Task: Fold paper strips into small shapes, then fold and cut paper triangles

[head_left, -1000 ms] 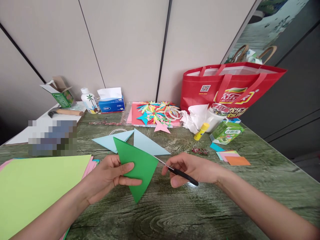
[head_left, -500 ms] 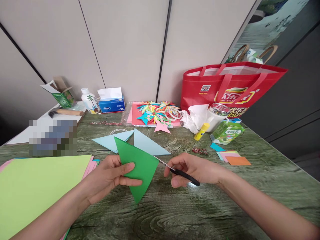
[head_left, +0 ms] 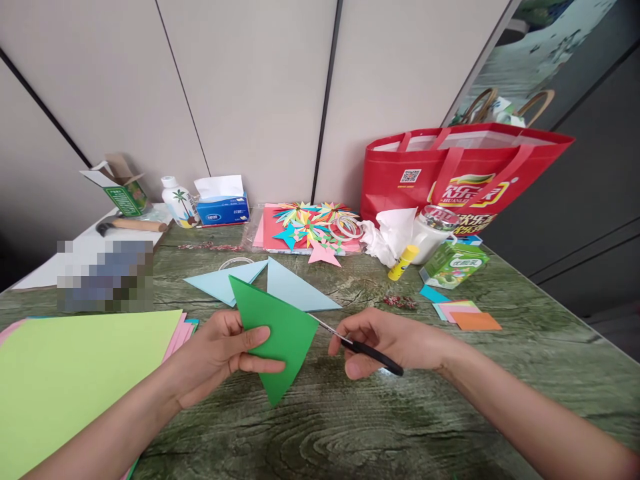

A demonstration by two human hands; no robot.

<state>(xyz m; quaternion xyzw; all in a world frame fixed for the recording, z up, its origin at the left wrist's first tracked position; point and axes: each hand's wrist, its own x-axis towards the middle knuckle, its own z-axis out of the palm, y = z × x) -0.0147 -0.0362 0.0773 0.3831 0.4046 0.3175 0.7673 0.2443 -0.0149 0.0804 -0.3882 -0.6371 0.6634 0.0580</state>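
My left hand (head_left: 235, 353) grips a green sheet of paper (head_left: 280, 320), thumb in front and fingers partly behind it. The paper is folded or cut to a pointed shape and held up over the table. In my right hand (head_left: 380, 343) are scissors (head_left: 370, 353) with black handles, their blades at the paper's right corner and partly hidden behind it. Just beyond lie two light blue paper triangles, one on the left (head_left: 215, 280) and one on the right (head_left: 295, 290).
Left of me is a stack of coloured paper (head_left: 90, 373). Farther back stand a tissue pack (head_left: 223, 210), a bottle (head_left: 179, 203), paper stars (head_left: 310, 227) and a red bag (head_left: 390, 180). A yellow glue stick (head_left: 403, 263), a mug (head_left: 430, 233) and a green carton (head_left: 454, 265) are at right.
The scissors and my right hand have shifted very slightly right and down. My left hand and the green paper have barely moved.
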